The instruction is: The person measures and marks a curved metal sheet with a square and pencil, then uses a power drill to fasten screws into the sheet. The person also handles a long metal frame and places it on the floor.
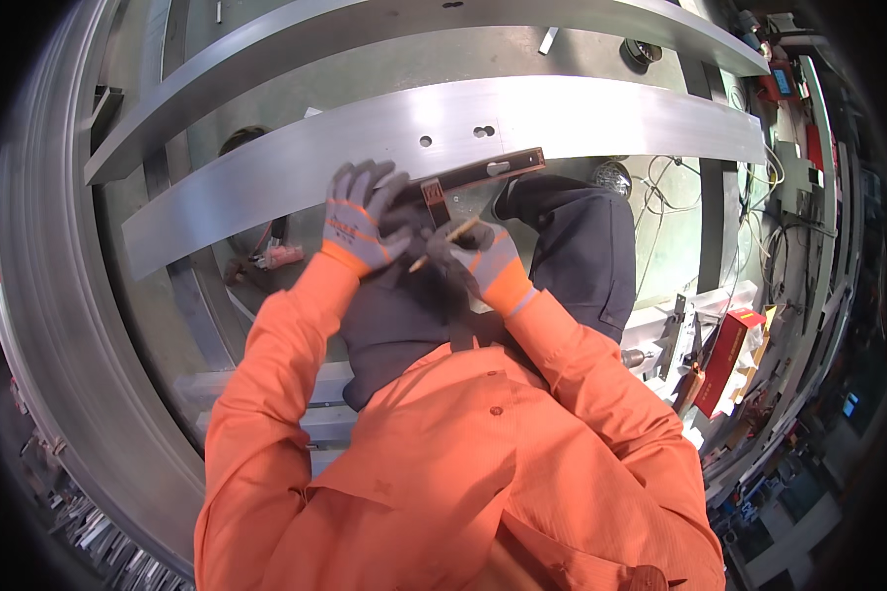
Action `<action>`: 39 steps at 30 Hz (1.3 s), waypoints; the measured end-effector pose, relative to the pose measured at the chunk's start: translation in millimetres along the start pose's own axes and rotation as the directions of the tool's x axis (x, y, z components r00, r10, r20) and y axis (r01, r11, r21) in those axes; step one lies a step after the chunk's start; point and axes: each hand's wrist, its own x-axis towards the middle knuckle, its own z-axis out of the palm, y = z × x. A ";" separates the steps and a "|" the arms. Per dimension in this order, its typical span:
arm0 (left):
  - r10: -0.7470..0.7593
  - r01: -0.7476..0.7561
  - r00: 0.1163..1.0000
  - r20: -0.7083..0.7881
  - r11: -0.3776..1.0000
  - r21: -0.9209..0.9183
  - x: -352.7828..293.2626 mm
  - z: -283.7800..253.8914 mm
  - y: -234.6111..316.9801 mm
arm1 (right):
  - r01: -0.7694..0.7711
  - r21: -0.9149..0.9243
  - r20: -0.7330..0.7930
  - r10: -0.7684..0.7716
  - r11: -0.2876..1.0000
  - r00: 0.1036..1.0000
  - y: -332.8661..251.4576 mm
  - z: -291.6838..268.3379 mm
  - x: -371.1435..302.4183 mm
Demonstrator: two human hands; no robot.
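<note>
My left hand (pixel 361 219), in a grey glove with orange trim, is wrapped over the left end of a dark slotted metal bar (pixel 518 164) with copper-coloured edges. The bar lies at a slant above my lap, close to the lower edge of a wide silver beam. A short dark piece with a reddish-brown patch (pixel 433 192) crosses the bar beside my left fingers; how the two join is unclear. My right hand (pixel 483 260), gloved alike, is closed round a thin wooden pencil (pixel 461 229) just below the bar. My fingers hide part of the pencil and the bar's left end.
The wide silver beam (pixel 355 148) with round holes spans in front of me, and another beam (pixel 266 59) runs beyond it. Cables (pixel 660 197) lie at the right, near a red box (pixel 727 362) and a drill (pixel 641 357). Long metal profiles (pixel 79 325) stand at the left.
</note>
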 end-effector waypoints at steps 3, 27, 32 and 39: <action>-0.122 0.126 0.991 0.045 0.988 -0.091 -39.8 17.0 88.6 | -0.208 -0.098 -0.017 0.207 0.973 0.978 -6.4 -13.4 -70.0; -0.775 0.830 0.536 -0.334 0.557 0.040 -65.0 52.5 -173.5 | 0.218 -0.044 -0.357 -0.219 0.975 0.908 -63.2 -126.9 25.7; -0.799 0.848 0.527 -0.289 0.471 0.244 -63.5 67.1 -185.6 | 0.181 -0.284 -0.298 -0.266 0.942 0.917 -50.2 -158.8 91.3; -0.879 0.902 0.429 -0.208 0.405 0.148 -55.1 36.5 -164.4 | 0.220 -0.567 -0.250 -0.420 0.794 0.872 -34.8 -164.9 116.9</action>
